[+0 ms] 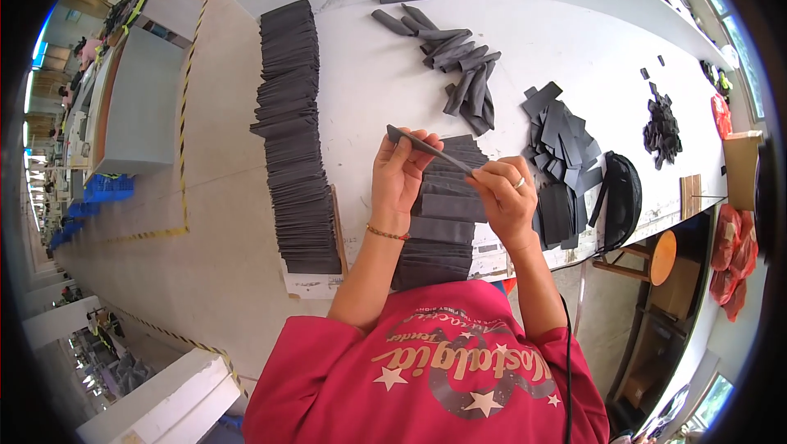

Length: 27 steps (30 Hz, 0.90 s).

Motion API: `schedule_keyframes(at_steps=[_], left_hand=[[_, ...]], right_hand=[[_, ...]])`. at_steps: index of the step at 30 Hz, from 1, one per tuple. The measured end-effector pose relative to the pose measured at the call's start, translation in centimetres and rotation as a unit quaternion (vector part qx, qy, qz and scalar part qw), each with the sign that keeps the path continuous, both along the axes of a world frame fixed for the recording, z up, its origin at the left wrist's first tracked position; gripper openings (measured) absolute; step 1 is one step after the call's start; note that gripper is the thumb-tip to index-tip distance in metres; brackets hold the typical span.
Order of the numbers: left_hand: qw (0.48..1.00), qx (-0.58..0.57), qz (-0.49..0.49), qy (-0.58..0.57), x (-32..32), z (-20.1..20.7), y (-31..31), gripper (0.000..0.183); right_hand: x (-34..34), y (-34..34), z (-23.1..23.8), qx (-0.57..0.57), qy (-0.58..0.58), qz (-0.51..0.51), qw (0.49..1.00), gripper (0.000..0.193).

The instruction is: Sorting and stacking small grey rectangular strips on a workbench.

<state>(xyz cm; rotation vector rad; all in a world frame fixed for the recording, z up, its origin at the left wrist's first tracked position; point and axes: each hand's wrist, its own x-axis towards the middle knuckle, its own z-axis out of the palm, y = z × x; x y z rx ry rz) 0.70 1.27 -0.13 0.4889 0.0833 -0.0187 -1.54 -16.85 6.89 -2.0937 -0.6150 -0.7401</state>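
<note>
Between my two hands a dark grey strip of folded fabric (430, 150) is held up above the white table (361, 59). My left hand (398, 169) grips its left end between thumb and fingers. The right end is pinched by my right hand (507, 198), which wears a ring. Directly beneath lies an overlapping row of similar dark fabric pieces (447, 208), partly covered by my hands. A long, tightly packed row of folded dark pieces (288, 132) runs along the table's left side.
Rolled dark pieces (467, 83) lie at the table's far middle. Flat strips (561, 141) are heaped to the right, beside a black bag (620, 198). Small dark pieces (662, 128) form a pile farther right. A wooden stool (662, 258) stands by the right edge.
</note>
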Motion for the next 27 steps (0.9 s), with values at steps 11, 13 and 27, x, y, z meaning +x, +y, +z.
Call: schedule_keyframes(at_steps=[11,13,27], left_hand=[[0.978,0.126,0.014,0.166,1.3,1.2,-1.2,0.019],[0.965,0.196,0.050,0.168,1.8,1.4,-0.7,0.012],[0.990,0.033,0.024,0.134,3.2,-0.9,0.3,0.037]], right_hand=[[3.0,-0.3,-3.3,-0.133,0.005,0.043,0.990,0.031],[2.8,-0.3,-3.8,-0.033,0.121,0.031,0.992,0.034],[3.1,2.5,-4.6,0.217,0.500,-0.021,0.838,0.012]])
